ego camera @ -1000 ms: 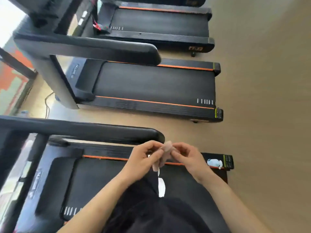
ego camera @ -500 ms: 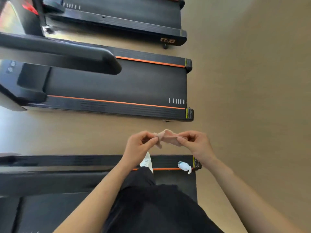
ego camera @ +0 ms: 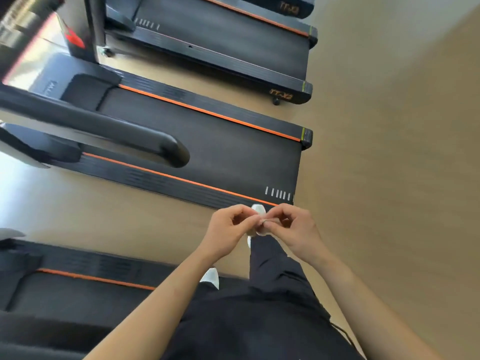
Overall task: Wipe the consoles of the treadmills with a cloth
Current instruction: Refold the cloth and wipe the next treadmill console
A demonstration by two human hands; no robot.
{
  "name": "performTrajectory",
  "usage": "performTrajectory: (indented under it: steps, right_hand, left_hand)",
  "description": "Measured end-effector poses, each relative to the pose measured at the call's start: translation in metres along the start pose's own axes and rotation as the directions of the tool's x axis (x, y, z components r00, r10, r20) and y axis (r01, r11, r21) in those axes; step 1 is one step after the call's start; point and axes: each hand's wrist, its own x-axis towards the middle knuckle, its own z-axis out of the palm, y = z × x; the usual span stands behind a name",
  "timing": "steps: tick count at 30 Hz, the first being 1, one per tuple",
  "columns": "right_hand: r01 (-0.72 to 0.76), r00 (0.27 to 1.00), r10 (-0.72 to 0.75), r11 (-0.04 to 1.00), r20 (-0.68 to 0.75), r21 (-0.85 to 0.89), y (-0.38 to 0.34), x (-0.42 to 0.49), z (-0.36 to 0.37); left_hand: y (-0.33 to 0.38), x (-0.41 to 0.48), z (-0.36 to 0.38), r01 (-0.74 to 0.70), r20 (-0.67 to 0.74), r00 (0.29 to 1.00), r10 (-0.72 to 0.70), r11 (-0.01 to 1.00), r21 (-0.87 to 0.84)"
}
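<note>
My left hand [ego camera: 228,229] and my right hand [ego camera: 293,227] meet in front of me over the floor. Both pinch a small pale cloth [ego camera: 261,224] bunched between the fingertips; most of it is hidden by the fingers. A black treadmill [ego camera: 207,141] with orange side stripes lies just beyond the hands, its dark handrail [ego camera: 109,131] reaching in from the left. No console shows in this view.
A second treadmill [ego camera: 220,45] lies farther back, and a third treadmill [ego camera: 78,287] is under my legs at lower left. Tan wooden floor [ego camera: 389,152] fills the right side. My white shoe [ego camera: 211,278] stands on the near treadmill's edge.
The view has swung and moved toward the middle treadmill. My hands have drawn closer together, bunching the cloth that was stretched between them before.
</note>
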Motion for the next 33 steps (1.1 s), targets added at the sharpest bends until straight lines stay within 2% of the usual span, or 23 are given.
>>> performTrajectory:
  steps: [5, 11, 14, 17, 20, 24, 28, 30, 33]
  right_hand:
    - [0.046, 0.994, -0.038, 0.996, 0.104, -0.074, 0.005, 0.105, -0.053]
    - [0.058, 0.926, 0.001, 0.988, 0.377, -0.145, -0.015, 0.227, -0.112]
    - [0.118, 0.918, -0.073, 0.989, 0.391, -0.09, -0.039, 0.279, -0.128]
    - [0.135, 0.908, -0.1, 0.989, 0.408, -0.058, -0.063, 0.328, -0.133]
    - [0.198, 0.876, -0.164, 0.98, 0.454, -0.03, -0.098, 0.372, -0.13]
    - [0.251, 0.815, -0.219, 0.968, 0.536, 0.014, -0.149, 0.431, -0.111]
    - [0.361, 0.754, -0.274, 0.932, 0.598, -0.027, -0.198, 0.492, -0.072]
    - [0.371, 0.713, -0.276, 0.929, 0.645, -0.013, -0.223, 0.522, -0.048]
    - [0.408, 0.67, -0.29, 0.913, 0.684, -0.013, -0.264, 0.566, -0.011]
  left_hand:
    - [0.027, 0.087, -0.002, 0.014, -0.096, 0.995, 0.001, 0.988, 0.157]
    - [0.084, 0.196, 0.004, 0.069, -0.225, 0.974, -0.035, 0.986, 0.149]
    - [0.116, 0.236, 0.003, 0.063, -0.288, 0.958, -0.017, 0.987, 0.151]
    - [0.133, 0.264, -0.011, 0.054, -0.416, 0.909, 0.011, 0.988, 0.144]
    - [0.143, 0.283, -0.036, 0.07, -0.546, 0.838, 0.006, 0.99, 0.12]
    - [0.149, 0.305, -0.079, 0.138, -0.678, 0.734, 0.039, 0.969, 0.205]
    - [0.144, 0.332, -0.135, 0.202, -0.769, 0.638, 0.026, 0.959, 0.201]
    - [0.14, 0.347, -0.168, 0.168, -0.778, 0.626, 0.045, 0.967, 0.191]
    - [0.143, 0.368, -0.218, 0.056, -0.77, 0.638, 0.001, 0.997, 0.047]
